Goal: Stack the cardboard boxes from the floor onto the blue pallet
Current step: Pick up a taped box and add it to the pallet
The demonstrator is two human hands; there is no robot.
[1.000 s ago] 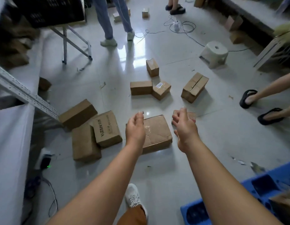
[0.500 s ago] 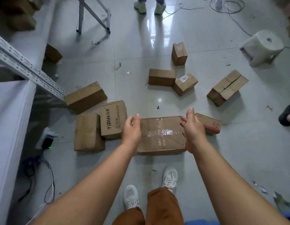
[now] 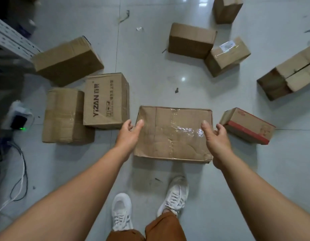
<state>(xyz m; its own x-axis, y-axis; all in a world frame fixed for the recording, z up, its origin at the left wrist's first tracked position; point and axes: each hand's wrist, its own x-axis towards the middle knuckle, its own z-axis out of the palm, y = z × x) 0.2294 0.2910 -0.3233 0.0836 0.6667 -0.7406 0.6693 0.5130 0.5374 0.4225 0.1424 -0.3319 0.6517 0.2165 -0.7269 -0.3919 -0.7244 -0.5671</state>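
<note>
A flat, taped cardboard box [image 3: 173,134] lies on the pale tiled floor straight ahead of my feet. My left hand [image 3: 129,133] reaches its left edge, thumb over the top corner, fingers spread and relaxed. My right hand [image 3: 216,138] hovers at its right edge, thumb over the top, fingers loosely curved beside the side wall. Neither hand grips the box. The blue pallet is out of view.
A printed YIZAN box [image 3: 106,100], a taped box [image 3: 63,115] and a larger box [image 3: 67,60] lie to the left. A red-striped box [image 3: 247,126] sits right. Several more boxes [image 3: 191,40] lie farther back. A power strip [image 3: 17,117] with cables is far left.
I have bent lower over the floor, so the boxes look larger. Both hands have spread to the flat box's two side edges. The pallet has left the view.
</note>
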